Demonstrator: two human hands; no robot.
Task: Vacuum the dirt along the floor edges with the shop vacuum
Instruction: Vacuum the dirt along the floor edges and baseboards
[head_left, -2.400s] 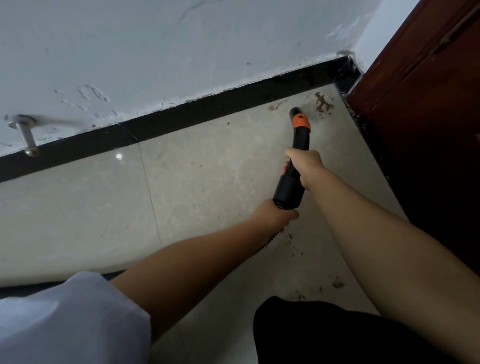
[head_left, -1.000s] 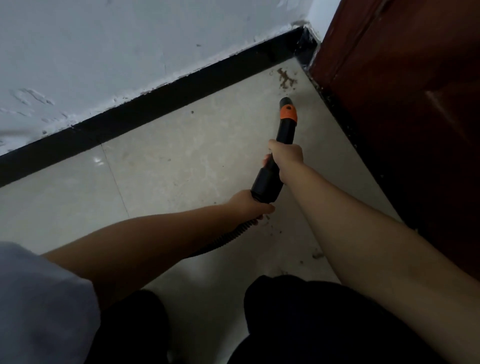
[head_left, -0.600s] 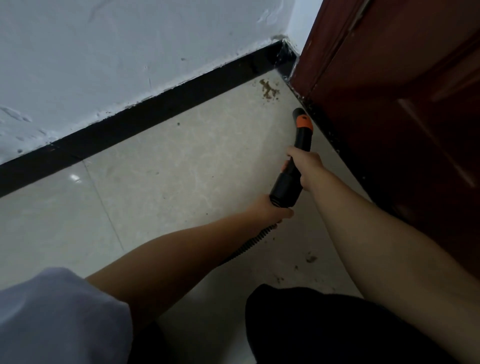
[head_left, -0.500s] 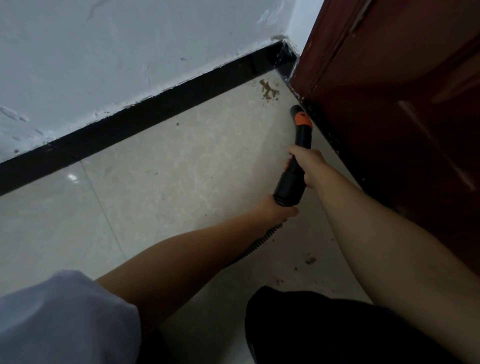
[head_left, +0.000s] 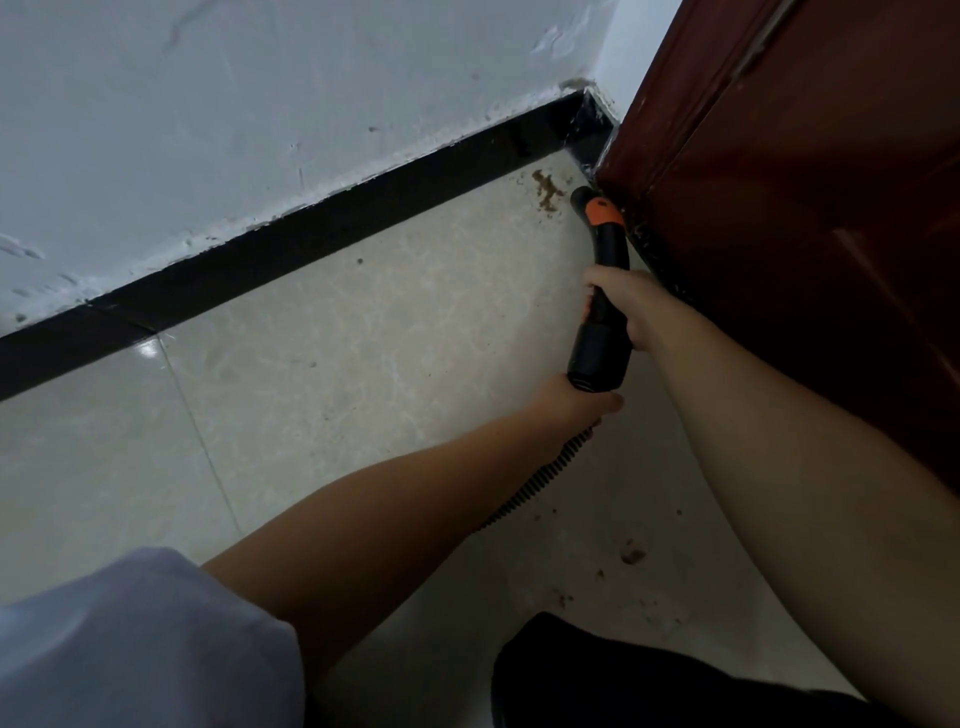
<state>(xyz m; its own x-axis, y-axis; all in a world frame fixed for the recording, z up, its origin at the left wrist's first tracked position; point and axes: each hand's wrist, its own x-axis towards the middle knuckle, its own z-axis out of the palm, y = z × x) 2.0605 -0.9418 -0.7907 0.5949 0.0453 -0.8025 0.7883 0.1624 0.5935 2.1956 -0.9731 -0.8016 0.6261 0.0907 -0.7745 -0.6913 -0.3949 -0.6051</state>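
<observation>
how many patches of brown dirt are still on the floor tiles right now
2 clear patches: a brown clump in the corner beside the black-and-orange vacuum nozzle, and scattered brown crumbs on the beige floor tile near the person's knee. More may hide under the arms.

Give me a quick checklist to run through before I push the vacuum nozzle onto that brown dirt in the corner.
1. Right hand gripping the nozzle mid-tube: ok.
2. Left hand closed on the hose just behind the nozzle's rear end: ok.
3. Nozzle tip close to the brown dirt patch, just right of it: ok, not yet on it.
4. Room beside the door: tip sits right at its bottom edge; contact cannot tell.
5. Dirt left nearer you: specks near your knee, not ok.
6. Suction running: cannot tell.
</observation>
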